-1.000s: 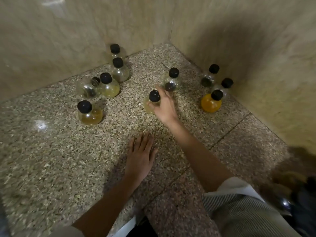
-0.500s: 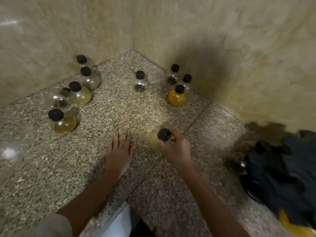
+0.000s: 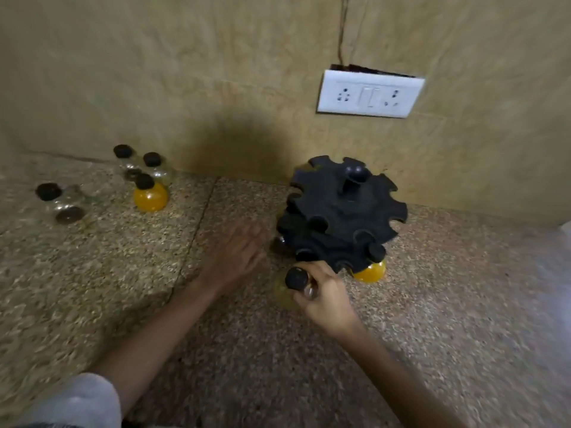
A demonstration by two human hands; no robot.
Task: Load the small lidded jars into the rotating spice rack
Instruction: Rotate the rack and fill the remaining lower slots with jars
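A black rotating spice rack [image 3: 341, 211] with notched tiers stands on the granite counter near the back wall. My right hand [image 3: 324, 296] grips a yellowish jar with a black lid [image 3: 296, 278] by its neck, just in front of the rack's lower tier. An orange-filled jar [image 3: 370, 270] hangs in a lower slot at the rack's front right. My left hand [image 3: 239, 253], blurred, is spread open beside the rack's left side. More black-lidded jars stand at the far left: an orange jar [image 3: 150, 196], two clear jars [image 3: 139, 163] behind it, and another clear jar [image 3: 58, 202].
A white wall plate with sockets and a switch [image 3: 369, 94] is on the tiled wall above the rack. The granite counter [image 3: 123, 273] meets the wall right behind the rack. A pale blurred edge shows at the far right [image 3: 567, 227].
My right hand carried the yellowish jar from the group of jars rightward to the rack's front. The view swung right, bringing the rack into sight. My left hand lifted off the counter toward the rack.
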